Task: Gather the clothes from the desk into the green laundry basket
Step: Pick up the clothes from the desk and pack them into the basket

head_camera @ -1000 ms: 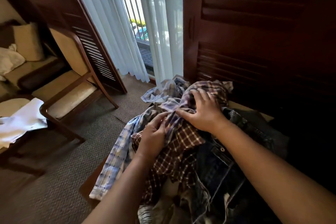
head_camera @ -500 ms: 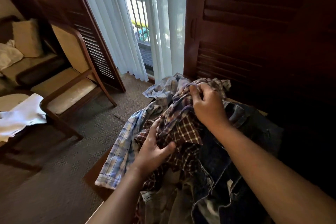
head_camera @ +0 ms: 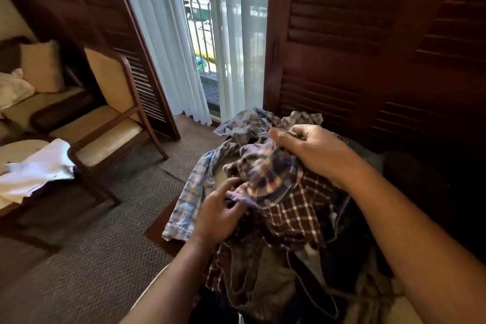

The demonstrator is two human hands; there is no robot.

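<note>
A heap of clothes lies on the dark wooden desk: a purple-blue plaid shirt on top, a maroon checked shirt under it, a light blue plaid shirt hanging over the left edge, and dark denim nearer me. My right hand grips a bunch of the purple-blue plaid shirt at the top of the heap. My left hand pinches the same shirt's lower edge. No green laundry basket is in view.
A wooden armchair with cream cushions stands on the carpet to the left, with a white cloth on a surface beside it. White curtains and a balcony door are ahead. Dark louvred shutters stand behind the desk.
My right hand has bunched the purple-blue plaid shirt and raised it off the heap. My left hand has shifted from the maroon shirt to the lifted shirt's lower edge.
</note>
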